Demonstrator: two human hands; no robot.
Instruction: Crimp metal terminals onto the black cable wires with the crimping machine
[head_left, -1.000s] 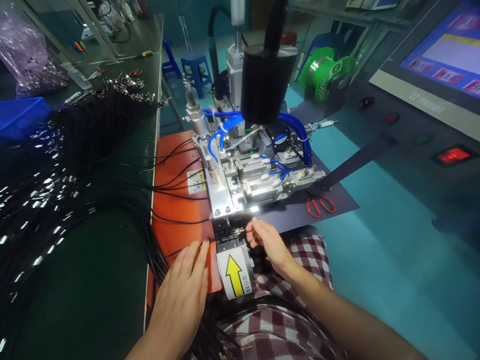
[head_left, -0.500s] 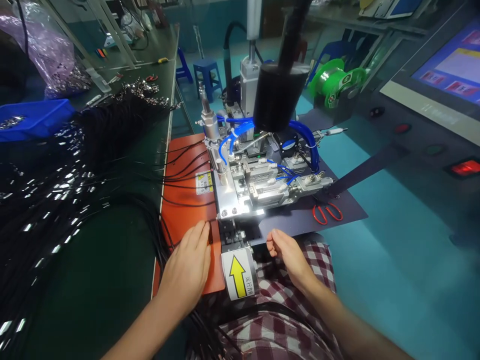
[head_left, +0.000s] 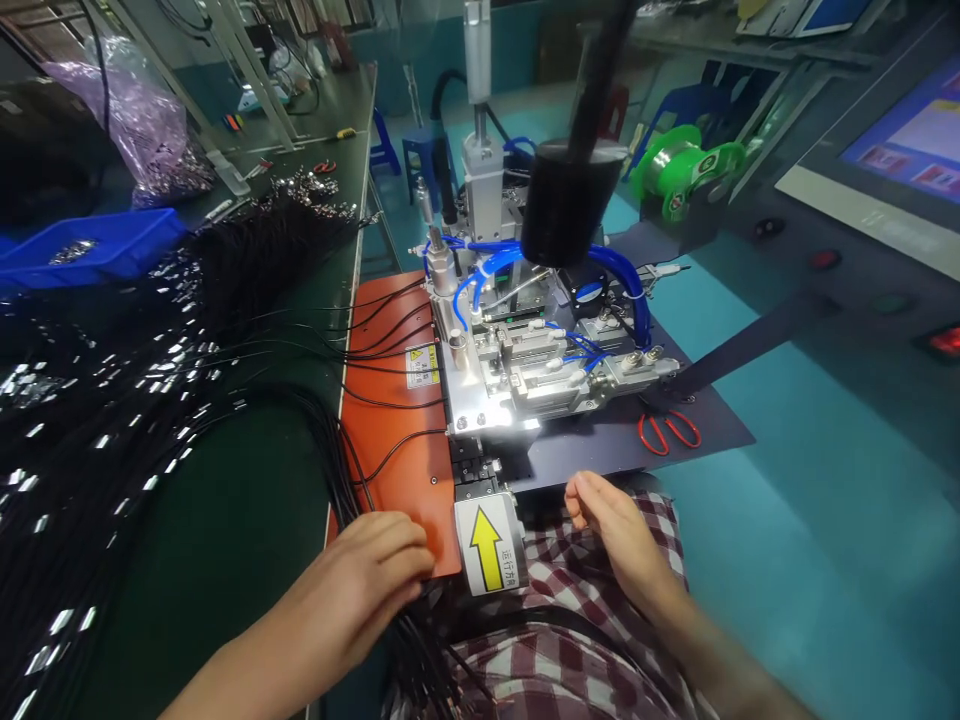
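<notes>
My left hand (head_left: 375,570) is over the lower edge of the orange plate (head_left: 397,440), its fingers bent and apart, just above a bundle of black cables (head_left: 420,660). Nothing shows in it. Right of the arrow-marked cylinder (head_left: 489,545), my right hand (head_left: 611,515) hovers over my checked clothing with its fingers curled together; what they hold, if anything, is hidden. Several black cables cross the orange plate into the left side of the metal machine (head_left: 540,370).
Red-handled scissors (head_left: 670,433) lie on the machine's dark base plate. A black cylinder (head_left: 571,205) hangs above the machine. Piled cables (head_left: 247,230) and a blue tray (head_left: 120,250) occupy the left table. A control panel (head_left: 885,230) stands at right.
My left hand has moved down from the machine's edge, uncovering a cable that runs into it. My right hand has shifted slightly right and down. The view has also shifted a little.
</notes>
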